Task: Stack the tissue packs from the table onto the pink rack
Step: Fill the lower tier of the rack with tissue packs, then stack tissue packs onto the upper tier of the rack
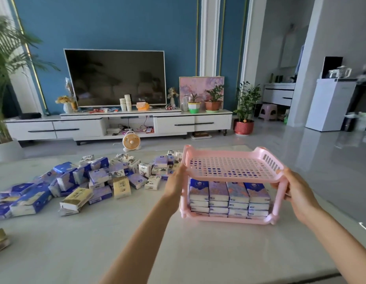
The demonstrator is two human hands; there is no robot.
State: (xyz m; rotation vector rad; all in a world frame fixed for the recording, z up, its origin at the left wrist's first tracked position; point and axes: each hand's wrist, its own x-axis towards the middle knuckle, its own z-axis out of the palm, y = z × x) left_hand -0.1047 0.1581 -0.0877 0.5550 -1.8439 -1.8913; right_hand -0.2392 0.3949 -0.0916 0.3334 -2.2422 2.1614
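Gripping the pink rack (pixel 233 168) with both hands, left hand (pixel 176 182) on the upper tier's edge, right hand (pixel 298 193) curled round the right post, I'm steadying it, I'd say, since the lower tier is packed and the top bare. Loose tissue packs (pixel 100 177) heap just left on the pale table (pixel 137 242) — beyond, glossy floor and a dark TV (pixel 116 78) against a blue wall.

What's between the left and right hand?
The rack: the left hand and right hand hold its two sides. Stacked packs fill its lower shelf; the top shelf is bare. The head view shows this.
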